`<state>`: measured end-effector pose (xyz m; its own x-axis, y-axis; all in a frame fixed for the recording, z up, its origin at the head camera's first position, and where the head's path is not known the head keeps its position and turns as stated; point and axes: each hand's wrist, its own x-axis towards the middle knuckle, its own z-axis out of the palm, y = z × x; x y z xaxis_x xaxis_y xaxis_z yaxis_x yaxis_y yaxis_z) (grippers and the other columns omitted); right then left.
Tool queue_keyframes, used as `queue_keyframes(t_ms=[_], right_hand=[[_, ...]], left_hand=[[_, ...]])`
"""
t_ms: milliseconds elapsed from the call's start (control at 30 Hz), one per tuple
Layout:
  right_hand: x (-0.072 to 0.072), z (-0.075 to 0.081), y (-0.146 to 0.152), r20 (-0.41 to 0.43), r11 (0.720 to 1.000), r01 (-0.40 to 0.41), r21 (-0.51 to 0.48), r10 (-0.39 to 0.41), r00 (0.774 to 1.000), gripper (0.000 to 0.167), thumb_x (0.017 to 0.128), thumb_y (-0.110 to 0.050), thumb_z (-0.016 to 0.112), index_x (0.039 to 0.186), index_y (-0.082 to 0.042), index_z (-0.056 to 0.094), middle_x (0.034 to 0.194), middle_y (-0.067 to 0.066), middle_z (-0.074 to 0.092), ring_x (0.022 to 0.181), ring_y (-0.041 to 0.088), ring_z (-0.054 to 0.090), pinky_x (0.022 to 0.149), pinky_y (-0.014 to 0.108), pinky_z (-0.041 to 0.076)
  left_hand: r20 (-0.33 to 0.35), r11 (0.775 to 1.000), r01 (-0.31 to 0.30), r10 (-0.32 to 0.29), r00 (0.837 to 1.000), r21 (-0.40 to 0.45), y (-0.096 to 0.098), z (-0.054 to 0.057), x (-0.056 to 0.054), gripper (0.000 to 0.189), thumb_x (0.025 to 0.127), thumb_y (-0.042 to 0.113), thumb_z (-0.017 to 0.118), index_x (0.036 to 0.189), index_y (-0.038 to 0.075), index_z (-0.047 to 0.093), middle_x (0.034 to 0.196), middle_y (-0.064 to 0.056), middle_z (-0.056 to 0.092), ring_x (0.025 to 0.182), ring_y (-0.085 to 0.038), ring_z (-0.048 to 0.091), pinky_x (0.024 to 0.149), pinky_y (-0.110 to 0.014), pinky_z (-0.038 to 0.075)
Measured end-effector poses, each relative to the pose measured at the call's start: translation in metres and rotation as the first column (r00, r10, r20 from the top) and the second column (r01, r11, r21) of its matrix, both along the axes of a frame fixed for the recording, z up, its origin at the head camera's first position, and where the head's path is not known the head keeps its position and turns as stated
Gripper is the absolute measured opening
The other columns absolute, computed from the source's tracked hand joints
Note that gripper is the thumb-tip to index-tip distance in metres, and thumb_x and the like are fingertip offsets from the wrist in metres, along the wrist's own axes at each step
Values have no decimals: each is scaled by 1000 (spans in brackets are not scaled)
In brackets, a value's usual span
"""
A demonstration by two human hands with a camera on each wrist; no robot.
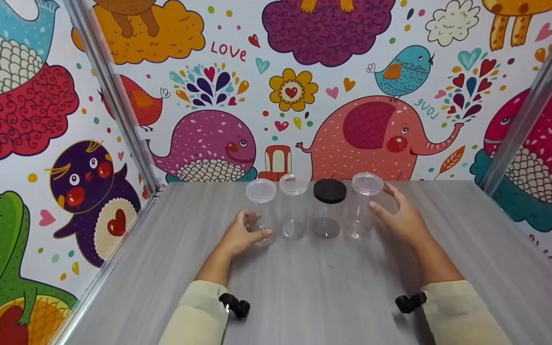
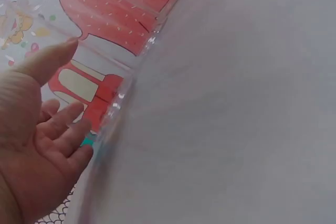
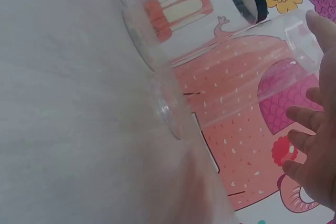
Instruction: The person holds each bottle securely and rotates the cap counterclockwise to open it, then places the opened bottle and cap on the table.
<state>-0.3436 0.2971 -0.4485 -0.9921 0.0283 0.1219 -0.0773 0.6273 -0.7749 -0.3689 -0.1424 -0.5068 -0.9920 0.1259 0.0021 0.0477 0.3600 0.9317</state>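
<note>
While your left hand (image 1: 243, 235) and right hand (image 1: 402, 218) splay loosely, gripping nothing, rightmost jar (image 1: 361, 211) looks light, slick; clasp mid-wall.

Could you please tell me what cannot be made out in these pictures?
Head view: whether the left hand touches the leftmost jar; the clear side is too faint to show contact.
Head view: the rest of the left sleeve, cut off by the bottom edge.
Head view: the giraffe's head, cut off by the top edge.
Right wrist view: part of the right hand, cut off by the right edge.
</note>
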Motion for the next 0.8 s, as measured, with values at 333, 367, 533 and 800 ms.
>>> queue_keyframes(t_ms=[333,367,533,800], right_hand=[[9,20,-8,-111,998,61,-17,-63,992,102,93,-68,70,173,-28,19,178,17,24,165,48,20,120,83,25],[10,23,-9,-118,998,67,-18,-69,991,102,93,-68,70,172,-29,19,179,16,23,165,48,20,120,83,26],[16,31,-14,-169,997,75,-25,-78,982,97,94,-65,71,171,-31,24,178,16,25,164,47,23,120,83,27],[27,40,-26,-334,996,61,-58,-77,940,77,97,-50,74,164,-27,43,170,11,43,156,37,41,122,69,40]], left_hand=[[-14,990,118,-117,993,77,-5,14,4,70,87,26,91,140,14,48,156,-9,60,154,-33,50,131,-55,33],[-15,989,123,-123,992,77,-3,15,5,71,86,27,91,141,15,48,156,-9,60,154,-32,50,132,-55,33],[-24,985,153,-151,988,76,2,20,9,75,84,32,93,142,17,47,157,-8,59,153,-31,51,129,-56,37],[-55,979,195,-192,980,58,10,27,16,81,83,40,93,144,19,45,158,-9,58,153,-31,51,128,-57,39]])
